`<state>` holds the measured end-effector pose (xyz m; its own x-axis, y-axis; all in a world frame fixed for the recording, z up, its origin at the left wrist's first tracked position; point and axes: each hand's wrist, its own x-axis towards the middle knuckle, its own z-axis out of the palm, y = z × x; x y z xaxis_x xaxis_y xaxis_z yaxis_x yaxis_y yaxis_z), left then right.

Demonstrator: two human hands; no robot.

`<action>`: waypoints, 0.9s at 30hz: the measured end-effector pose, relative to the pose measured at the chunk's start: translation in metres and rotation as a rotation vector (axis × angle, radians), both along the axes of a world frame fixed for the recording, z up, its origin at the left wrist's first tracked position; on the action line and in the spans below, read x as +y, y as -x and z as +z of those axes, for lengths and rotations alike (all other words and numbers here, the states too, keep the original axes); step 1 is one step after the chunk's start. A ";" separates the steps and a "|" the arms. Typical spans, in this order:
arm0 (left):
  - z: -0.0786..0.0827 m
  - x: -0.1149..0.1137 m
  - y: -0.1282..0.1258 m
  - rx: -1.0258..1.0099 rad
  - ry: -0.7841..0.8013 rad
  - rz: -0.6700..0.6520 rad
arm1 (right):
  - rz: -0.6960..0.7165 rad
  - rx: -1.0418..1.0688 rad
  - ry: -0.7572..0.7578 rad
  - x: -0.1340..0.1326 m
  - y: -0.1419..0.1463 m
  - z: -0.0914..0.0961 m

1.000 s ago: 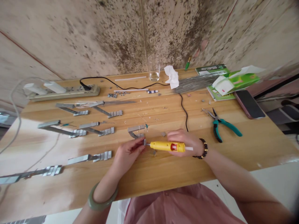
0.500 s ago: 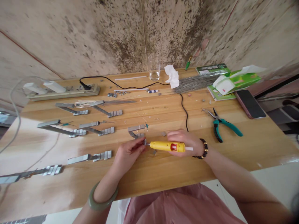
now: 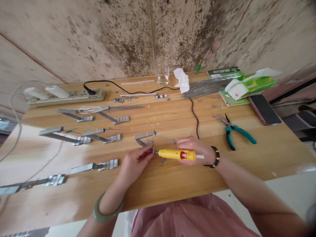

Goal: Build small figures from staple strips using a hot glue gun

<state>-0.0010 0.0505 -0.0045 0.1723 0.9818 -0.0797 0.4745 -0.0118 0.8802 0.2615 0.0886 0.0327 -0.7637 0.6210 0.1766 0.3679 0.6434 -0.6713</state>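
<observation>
A yellow glue gun with a white glue stick poking from its back is gripped in my right hand, its nozzle pointing left. The nozzle tip meets a small grey piece pinched between the thumb and fingers of my left hand; the fingers hide most of that piece. Just beyond my left fingertips stands a bent grey strip part with a teal bit at its end. Several similar grey bent parts lie to the left in loose rows.
Teal-handled pliers lie open at right, near a phone and a tissue pack. A bundle of thin wires, a glass and a power strip line the back. A black cord crosses the table.
</observation>
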 end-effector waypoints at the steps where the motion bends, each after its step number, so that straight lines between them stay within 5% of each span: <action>1: 0.000 0.000 0.000 0.000 -0.007 0.000 | -0.001 0.000 -0.002 0.000 0.000 0.000; 27: 0.012 0.001 -0.004 -0.039 -0.007 0.000 | 0.010 -0.002 0.026 0.001 -0.001 0.008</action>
